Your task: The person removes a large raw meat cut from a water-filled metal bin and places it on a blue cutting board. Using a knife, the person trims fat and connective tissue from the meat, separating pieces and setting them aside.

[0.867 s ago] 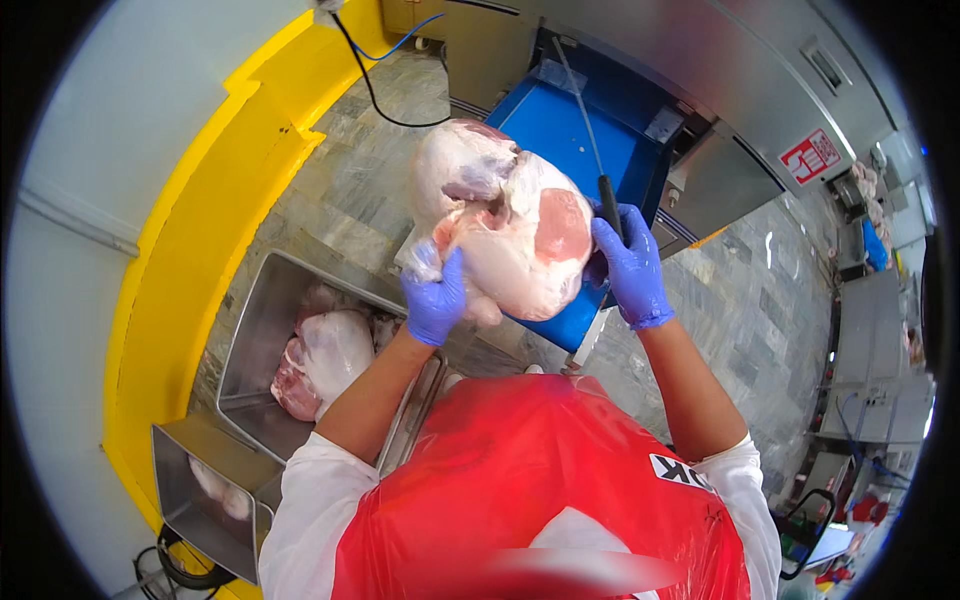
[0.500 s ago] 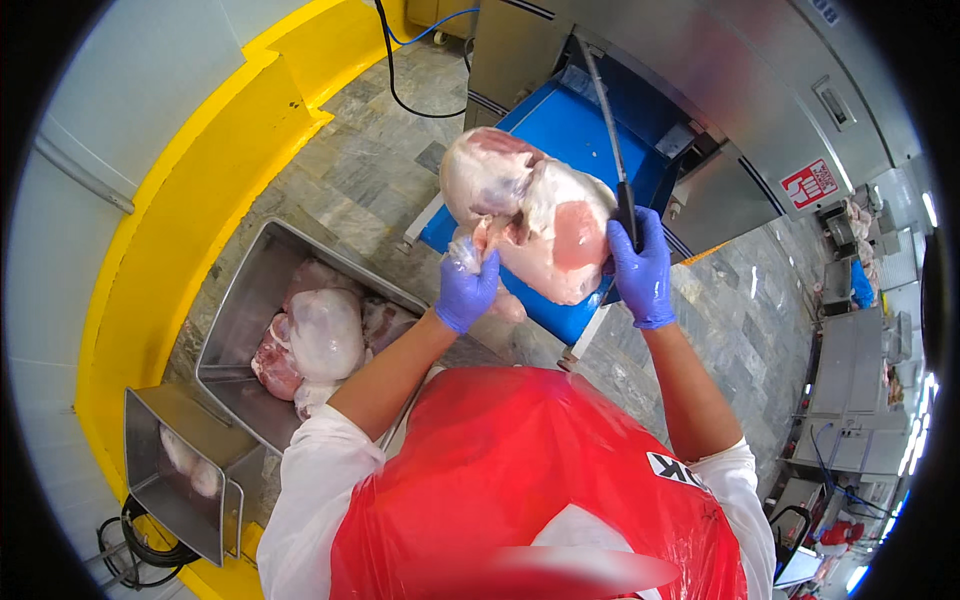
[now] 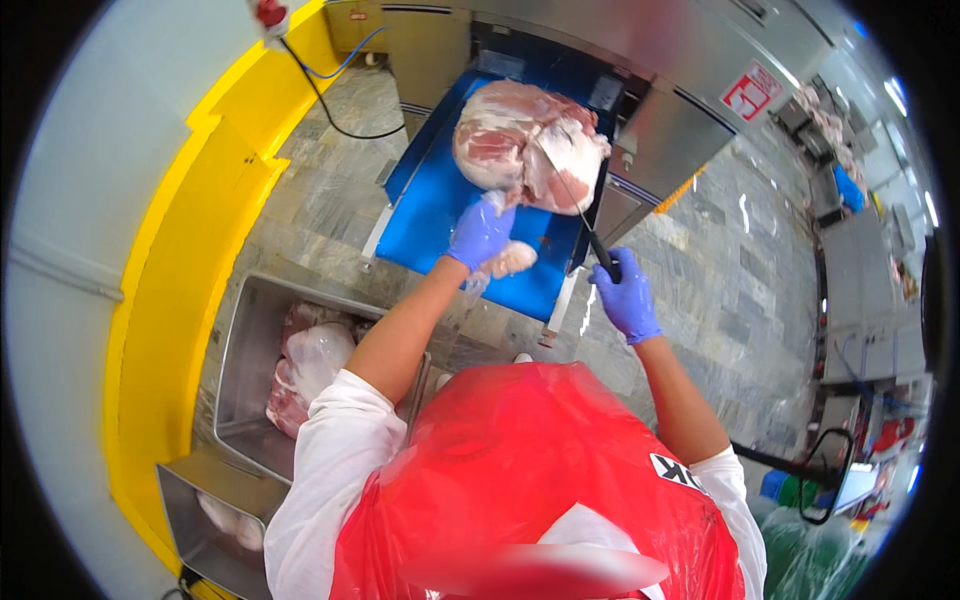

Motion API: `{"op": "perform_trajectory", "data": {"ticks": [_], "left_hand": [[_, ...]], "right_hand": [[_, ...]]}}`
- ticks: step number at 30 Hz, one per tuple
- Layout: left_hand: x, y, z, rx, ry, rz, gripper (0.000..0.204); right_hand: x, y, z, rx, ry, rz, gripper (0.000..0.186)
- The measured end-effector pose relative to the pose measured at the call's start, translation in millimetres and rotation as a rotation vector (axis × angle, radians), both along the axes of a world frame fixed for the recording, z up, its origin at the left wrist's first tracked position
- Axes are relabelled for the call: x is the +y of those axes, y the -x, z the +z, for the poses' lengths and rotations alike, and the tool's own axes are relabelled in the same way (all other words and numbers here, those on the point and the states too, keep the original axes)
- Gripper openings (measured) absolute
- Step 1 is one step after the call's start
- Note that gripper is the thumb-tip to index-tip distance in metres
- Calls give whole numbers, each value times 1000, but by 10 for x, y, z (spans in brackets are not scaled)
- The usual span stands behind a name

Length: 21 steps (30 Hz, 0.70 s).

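A large leg of raw meat (image 3: 495,140), red with pale fat, lies on the blue conveyor belt (image 3: 415,235) ahead of me. My left hand (image 3: 480,236), in a purple glove, is closed round its narrow end, and a pale rounded knob (image 3: 513,259) shows beside the fingers. In my right hand (image 3: 628,300), also gloved, is a knife (image 3: 603,258) gripped by its black handle. Its thin blade points away and to the left across the meat's right part; whether it cuts in, I cannot tell.
Left of me stands a steel bin (image 3: 240,350) holding several meat pieces (image 3: 318,360). Nearer is a smaller steel bin (image 3: 185,510) with a pale piece inside. A yellow barrier (image 3: 170,330) lines the left wall, and a steel machine (image 3: 690,150) encloses the belt's far end.
The meat has moved away onto the belt and turned, with more red surface showing. The knife blade has swung from pointing past the meat to lying across it. My view has shifted too.
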<state>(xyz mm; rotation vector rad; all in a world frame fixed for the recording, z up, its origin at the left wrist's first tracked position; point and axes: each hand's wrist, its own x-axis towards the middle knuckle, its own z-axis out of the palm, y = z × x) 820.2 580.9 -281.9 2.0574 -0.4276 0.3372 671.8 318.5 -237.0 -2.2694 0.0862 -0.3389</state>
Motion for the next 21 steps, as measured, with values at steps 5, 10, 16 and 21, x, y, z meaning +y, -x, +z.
{"op": "perform_trajectory", "data": {"ticks": [5, 10, 16, 21], "left_hand": [[-112, -261, -179, 261, 125, -113, 38], [-315, -313, -588, 504, 333, -70, 34], [-319, -263, -591, 461, 314, 4, 34], [-267, -192, -577, 463, 191, -33, 34]], "right_hand": [[-333, 594, 179, 24, 125, -8, 37], [-258, 917, 177, -17, 169, 15, 41], [-149, 749, 120, -35, 445, 17, 43], [27, 488, 162, -127, 542, 63, 42]]}}
